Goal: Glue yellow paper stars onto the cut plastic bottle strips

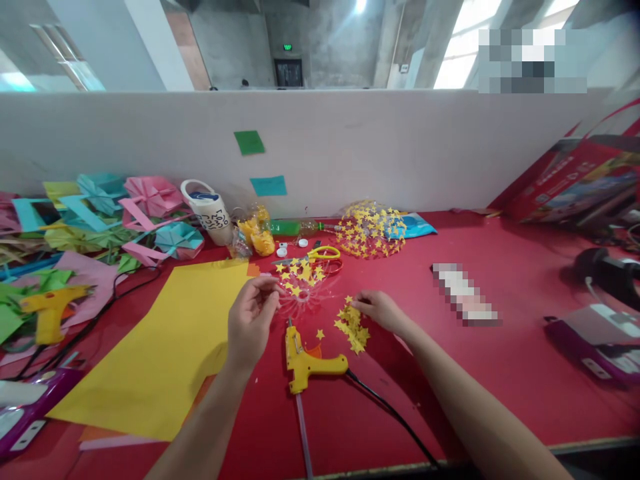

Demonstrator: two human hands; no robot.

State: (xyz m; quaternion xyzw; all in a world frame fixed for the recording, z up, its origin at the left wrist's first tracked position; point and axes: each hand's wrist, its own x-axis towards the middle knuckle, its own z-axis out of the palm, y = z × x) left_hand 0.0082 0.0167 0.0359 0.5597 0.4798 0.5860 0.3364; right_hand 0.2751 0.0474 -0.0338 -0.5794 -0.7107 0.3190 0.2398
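Observation:
My left hand (pixel 254 319) has its fingers closed at the left edge of a clear plastic piece with petal-like strips (pixel 303 297), which has yellow paper stars over its upper part. On the right, my right hand (pixel 380 311) reaches the top of a small heap of yellow paper stars (pixel 353 328), fingertips pinched at one of them. A single loose star (pixel 320 334) lies left of the heap. Just below the plastic piece rests a yellow glue gun (pixel 303 363), nozzle pointing away from me, with a long glue stick out of its back.
Yellow-handled scissors (pixel 324 253) and white caps lie behind the plastic piece. Further back are a star-covered clear dome (pixel 373 230), a green bottle (pixel 287 228) and a white cup (pixel 210 217). Yellow paper (pixel 165 333), folded paper shapes and another glue gun (pixel 53 310) occupy the left.

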